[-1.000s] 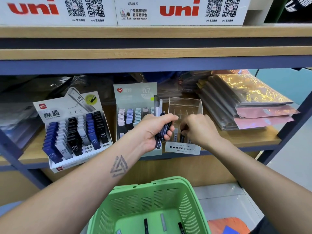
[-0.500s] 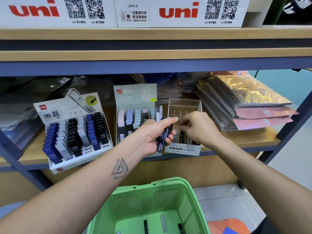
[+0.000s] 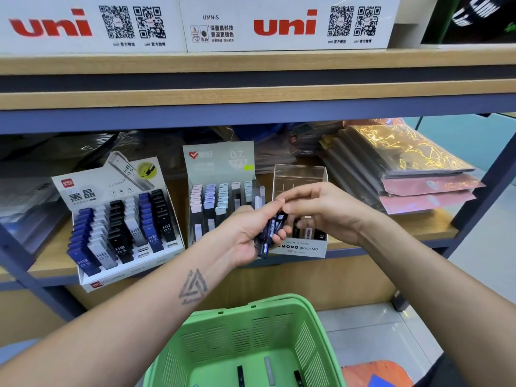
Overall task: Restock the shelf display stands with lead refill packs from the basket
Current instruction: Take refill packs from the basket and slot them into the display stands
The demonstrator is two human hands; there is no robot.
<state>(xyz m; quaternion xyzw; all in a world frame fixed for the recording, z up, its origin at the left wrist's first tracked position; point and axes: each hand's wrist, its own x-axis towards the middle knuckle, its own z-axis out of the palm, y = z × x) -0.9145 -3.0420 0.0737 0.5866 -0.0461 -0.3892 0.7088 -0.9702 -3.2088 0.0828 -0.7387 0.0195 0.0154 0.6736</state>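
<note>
My left hand (image 3: 248, 233) grips a bundle of dark lead refill packs (image 3: 269, 233) in front of the shelf. My right hand (image 3: 326, 210) reaches across and pinches the top of one pack in that bundle. Behind my hands stands the clear Mono graph MG display stand (image 3: 300, 177) with a few packs in its front row. Left of it is the 0.7 display stand (image 3: 220, 174), and further left the white HB 0.5 stand (image 3: 122, 219). The green basket (image 3: 251, 339) sits below, with several packs on its bottom.
Stacks of shiny wrapped folders (image 3: 405, 169) lie on the shelf to the right. White uni boxes (image 3: 284, 23) stand on the upper shelf. A blue metal shelf post (image 3: 483, 185) runs down at the right. Plastic-wrapped goods fill the back left of the shelf.
My right hand has come out of the Mono stand and moved up and left to the bundle in my left hand. The left hand has tilted slightly toward it.
</note>
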